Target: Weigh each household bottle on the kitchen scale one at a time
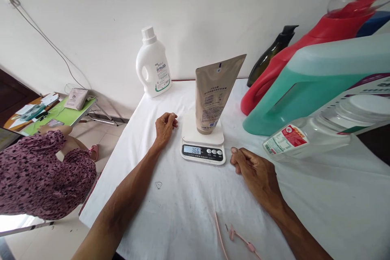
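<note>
While the brown tube (215, 95) stands cap-down on the little scale (203, 143) in the middle of the bench (170, 211), you are weighing it. Your left hand (165, 126) and right hand (250, 167) rest curled and hold nothing. Next, read the number. You cannot see what the tube holds.

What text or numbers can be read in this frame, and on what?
"366" on the scale display.
Tan tube standing on the scale: print too small to read.
White bottle label: characters blurred, unreadable.
Clear bottle red label: unreadable.
</note>
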`<state>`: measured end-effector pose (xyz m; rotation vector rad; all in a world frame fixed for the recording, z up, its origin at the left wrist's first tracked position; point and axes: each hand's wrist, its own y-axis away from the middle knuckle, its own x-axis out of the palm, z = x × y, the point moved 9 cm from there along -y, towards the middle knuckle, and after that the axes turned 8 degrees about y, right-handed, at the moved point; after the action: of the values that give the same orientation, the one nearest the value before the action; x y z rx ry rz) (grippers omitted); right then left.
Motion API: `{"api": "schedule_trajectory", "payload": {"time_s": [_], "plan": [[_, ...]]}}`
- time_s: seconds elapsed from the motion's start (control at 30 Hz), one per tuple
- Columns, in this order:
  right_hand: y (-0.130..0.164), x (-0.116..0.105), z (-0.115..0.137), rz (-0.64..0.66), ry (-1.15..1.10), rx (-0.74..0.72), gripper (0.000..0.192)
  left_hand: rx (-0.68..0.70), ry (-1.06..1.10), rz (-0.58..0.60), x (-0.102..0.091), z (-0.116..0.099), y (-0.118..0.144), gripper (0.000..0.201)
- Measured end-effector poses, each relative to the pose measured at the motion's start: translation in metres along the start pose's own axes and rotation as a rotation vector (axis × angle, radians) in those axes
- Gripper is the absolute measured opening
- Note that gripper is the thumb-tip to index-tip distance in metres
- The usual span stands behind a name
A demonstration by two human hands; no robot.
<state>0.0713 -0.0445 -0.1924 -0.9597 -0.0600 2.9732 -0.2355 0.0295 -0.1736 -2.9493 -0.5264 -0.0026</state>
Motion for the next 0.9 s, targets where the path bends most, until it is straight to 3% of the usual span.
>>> {"api": "schedule_trajectory", "payload": {"time_s": [0.9], "plan": [[0.0016, -0.0025, 0.0045, 0.002, 0.006, -0.003, 0.054, -0.007, -0.037, 0.006, 0.0012, 0.0023, -0.0003, 0.033]]}}
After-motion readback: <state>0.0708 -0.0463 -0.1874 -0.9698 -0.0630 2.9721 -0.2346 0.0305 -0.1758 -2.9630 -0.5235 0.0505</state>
